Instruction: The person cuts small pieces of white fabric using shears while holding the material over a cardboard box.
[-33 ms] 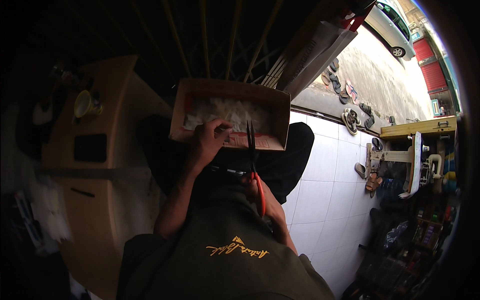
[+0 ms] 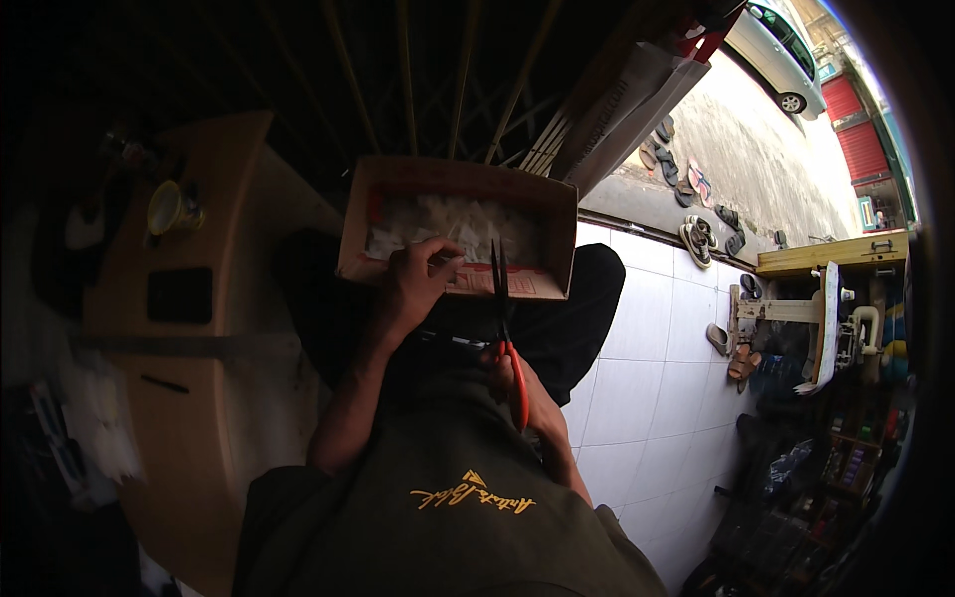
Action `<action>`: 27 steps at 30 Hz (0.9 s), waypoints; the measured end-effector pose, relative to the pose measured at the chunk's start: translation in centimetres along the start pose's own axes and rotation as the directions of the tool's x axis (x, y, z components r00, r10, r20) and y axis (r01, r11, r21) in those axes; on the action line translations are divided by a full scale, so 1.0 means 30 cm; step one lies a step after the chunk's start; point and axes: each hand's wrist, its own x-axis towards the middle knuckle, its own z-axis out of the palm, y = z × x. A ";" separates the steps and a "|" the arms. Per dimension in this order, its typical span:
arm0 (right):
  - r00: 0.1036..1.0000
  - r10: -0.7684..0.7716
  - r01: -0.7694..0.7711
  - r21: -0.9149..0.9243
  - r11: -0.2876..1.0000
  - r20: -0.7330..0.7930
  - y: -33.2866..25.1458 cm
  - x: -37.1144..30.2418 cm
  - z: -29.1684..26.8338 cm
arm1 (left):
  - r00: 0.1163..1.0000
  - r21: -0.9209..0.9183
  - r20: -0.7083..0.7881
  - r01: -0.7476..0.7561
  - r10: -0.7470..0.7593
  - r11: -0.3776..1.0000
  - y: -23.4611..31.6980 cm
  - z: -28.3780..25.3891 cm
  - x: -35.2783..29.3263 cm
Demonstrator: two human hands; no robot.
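Note:
An open cardboard box [image 2: 360, 214] rests across my lap, with many small whitish pieces [image 2: 463, 221] inside. My left hand [image 2: 418, 279] is over the box's near edge with its fingers curled and pinched together. Whatever is between those fingertips is too small to make out. In my right hand [image 2: 532, 403] is a pair of scissors [image 2: 518, 383] with red handles. Its dark blades are slightly apart and point away from me, their tips over the box's near wall. Part of my right hand's fingers is hidden behind the handles.
To my left stands a wooden table [image 2: 214, 438] with a dark flat object [image 2: 180, 295] and a yellow-rimmed container [image 2: 167, 207]. Dark bars rise behind the box. White floor tiles [image 2: 647, 338] lie to the right, with several sandals [image 2: 696, 244] by the doorway and cluttered shelves [image 2: 846, 458].

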 end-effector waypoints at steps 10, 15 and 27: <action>0.999 -0.011 0.005 0.197 0.980 0.032 -0.002 0.024 0.005 | 0.998 -0.026 0.042 -0.043 0.045 0.999 0.013 -0.015 -0.011; 1.000 -0.011 0.006 0.224 0.974 0.020 0.033 0.037 0.010 | 0.997 0.128 0.034 -0.069 0.065 0.989 0.030 -0.025 0.000; 0.996 -0.088 0.088 0.149 0.985 -0.009 0.027 0.042 0.005 | 0.885 0.578 0.368 -0.457 0.284 0.677 -0.284 0.102 0.368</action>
